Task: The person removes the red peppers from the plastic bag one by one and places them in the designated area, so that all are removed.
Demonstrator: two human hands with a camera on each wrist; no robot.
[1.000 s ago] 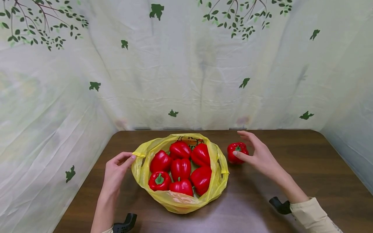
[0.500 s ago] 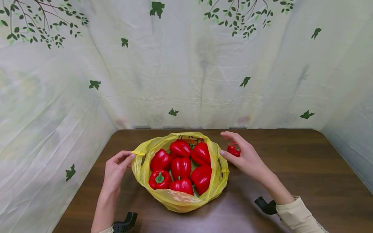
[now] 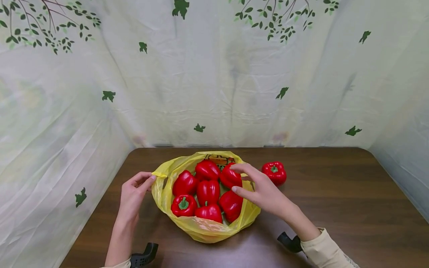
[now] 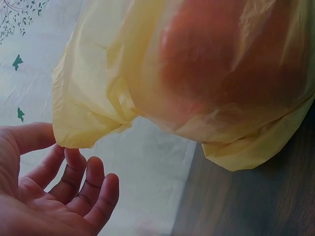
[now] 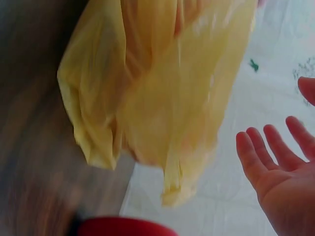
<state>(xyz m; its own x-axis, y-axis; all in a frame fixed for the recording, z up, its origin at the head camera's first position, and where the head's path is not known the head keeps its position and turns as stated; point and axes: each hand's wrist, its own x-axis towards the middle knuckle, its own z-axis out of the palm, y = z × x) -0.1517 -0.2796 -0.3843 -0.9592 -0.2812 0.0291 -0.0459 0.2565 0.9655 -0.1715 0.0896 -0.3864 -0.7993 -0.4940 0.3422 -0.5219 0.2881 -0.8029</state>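
Observation:
A yellow plastic bag (image 3: pixel 207 236) stands on the table with its mouth spread, several red peppers (image 3: pixel 208 192) inside it. The left hand (image 3: pixel 132 195) pinches the left edge of the bag between thumb and finger; the left wrist view shows this hand (image 4: pixel 64 182) at a corner of the bag (image 4: pixel 88 108). Over the bag's right rim hovers the right hand (image 3: pixel 264 191), fingers spread and holding nothing. In the right wrist view that hand (image 5: pixel 285 172) is apart from the bag (image 5: pixel 167 98). One red pepper (image 3: pixel 274 173) lies outside, right of the bag.
A brown wooden table (image 3: pixel 342 201) carries the bag and the lone pepper. Behind and beside it hangs a pale cloth (image 3: pixel 214 82) printed with leaves and branches. Black devices (image 3: pixel 144 255) are fixed at both wrists.
The right hand has moved left from the lone pepper to above the bag's right side, leaving that pepper in full view. The left hand keeps its grip on the bag's edge.

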